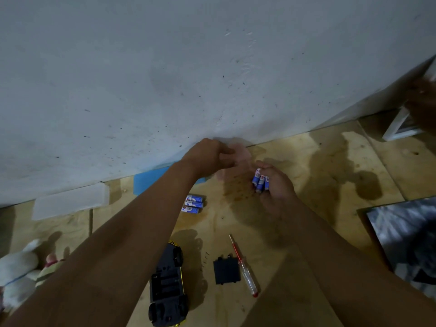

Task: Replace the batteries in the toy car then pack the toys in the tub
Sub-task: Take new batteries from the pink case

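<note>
Here right hand [274, 185] grips blue batteries [260, 180].

The right hand [274, 185] grips three blue batteries [260, 181] near the wall; the left hand [207, 156] pinches blurred clear wrapping. Three more batteries [193, 204] lie on the floor [330, 166]; nearer, the upturned toy car [168, 285], battery cover [226, 270] and screwdriver [244, 266]

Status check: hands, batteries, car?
Right hand grips three blue batteries; left hand pinching something blurred. Black toy car upside down, compartment open. Three more blue cells on floor. Nothing obstructing.
</note>
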